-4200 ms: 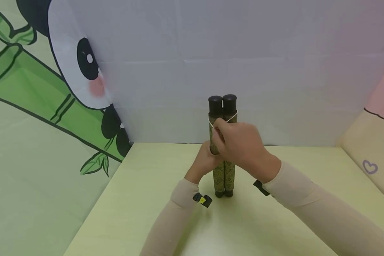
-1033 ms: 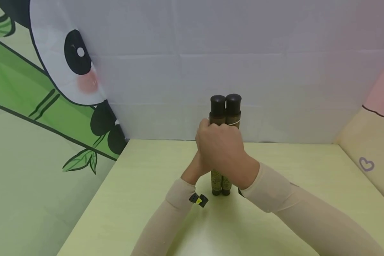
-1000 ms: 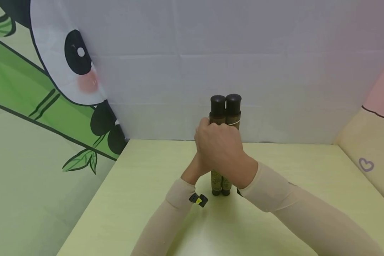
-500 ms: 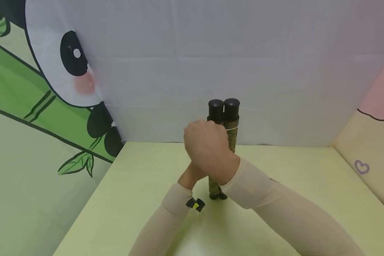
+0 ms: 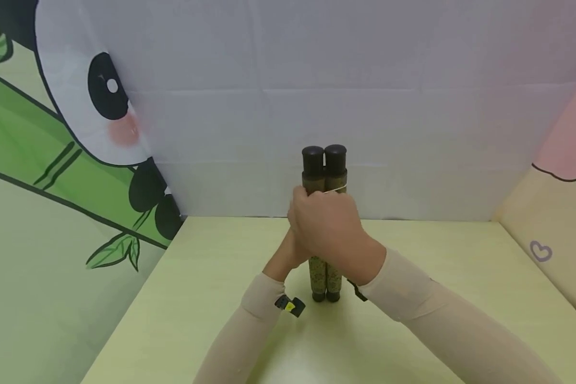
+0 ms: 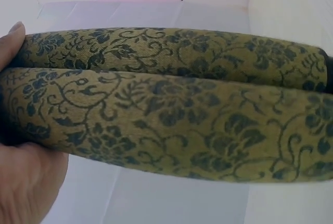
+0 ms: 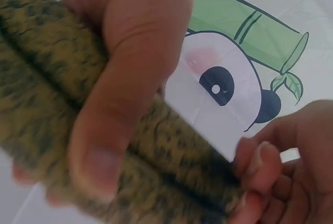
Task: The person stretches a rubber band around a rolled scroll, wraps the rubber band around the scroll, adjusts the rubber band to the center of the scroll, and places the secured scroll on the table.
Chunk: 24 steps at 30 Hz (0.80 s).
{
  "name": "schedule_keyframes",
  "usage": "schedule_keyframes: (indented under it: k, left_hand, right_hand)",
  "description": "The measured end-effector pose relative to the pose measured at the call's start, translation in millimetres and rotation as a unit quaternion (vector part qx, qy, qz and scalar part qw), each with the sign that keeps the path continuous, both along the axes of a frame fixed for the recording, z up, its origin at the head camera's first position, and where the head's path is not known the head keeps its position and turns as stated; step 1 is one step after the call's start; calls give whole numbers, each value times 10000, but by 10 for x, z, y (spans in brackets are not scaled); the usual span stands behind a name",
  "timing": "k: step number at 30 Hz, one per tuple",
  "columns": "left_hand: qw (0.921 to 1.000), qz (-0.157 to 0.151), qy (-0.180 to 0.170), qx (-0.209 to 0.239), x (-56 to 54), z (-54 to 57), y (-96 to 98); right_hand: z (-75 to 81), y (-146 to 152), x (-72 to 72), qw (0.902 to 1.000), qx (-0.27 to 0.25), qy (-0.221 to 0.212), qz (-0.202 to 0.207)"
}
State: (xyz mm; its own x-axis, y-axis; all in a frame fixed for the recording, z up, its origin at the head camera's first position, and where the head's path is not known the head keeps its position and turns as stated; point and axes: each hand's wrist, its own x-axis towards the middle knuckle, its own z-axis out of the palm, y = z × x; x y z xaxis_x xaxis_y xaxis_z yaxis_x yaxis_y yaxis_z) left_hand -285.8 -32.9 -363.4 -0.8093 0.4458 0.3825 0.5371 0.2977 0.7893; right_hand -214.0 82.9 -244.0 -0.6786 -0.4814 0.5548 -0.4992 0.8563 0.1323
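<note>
Two brocade-covered rolls (image 5: 319, 274), side by side with dark end knobs (image 5: 324, 160), stand nearly upright above the tabletop. They are olive-gold with dark floral scrollwork in the left wrist view. My left hand (image 5: 288, 253) grips both rolls, its thumb (image 7: 112, 130) lying across them in the right wrist view. My right hand (image 5: 328, 224) is in front of them, fingertips curled together beside the rolls (image 7: 171, 177). A thin white cord (image 5: 338, 188) runs round the rolls into my right hand, which hides the rest of it.
A pale yellow tabletop (image 5: 201, 298) lies beneath my hands. Behind it rises a whitish backdrop (image 5: 245, 133), with a panda (image 5: 93, 106) and green bamboo drawn at the left. A pink shape (image 5: 573, 128) is on the right side.
My right hand has gone from pulling the cord out in front of the rolls to circling close round them; half a second ago it was further left. My left hand keeps its grip.
</note>
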Motion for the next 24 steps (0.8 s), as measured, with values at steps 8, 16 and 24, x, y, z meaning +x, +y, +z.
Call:
schedule_keyframes:
  k: [8,16,24]
  left_hand:
    - [9876,-795,-764,1113,85,-33,-16]
    - [9792,-1003,-1142,1345,149,-97,-87]
    - [9674,-1556,-1140,1639,170,-79,-91]
  right_hand:
    - [-41,493,93,9870,-511,1150,1002]
    - [-25,679,97,9765,-718,1376,1496]
    - [-38,837,90,9653,-718,1936,1598]
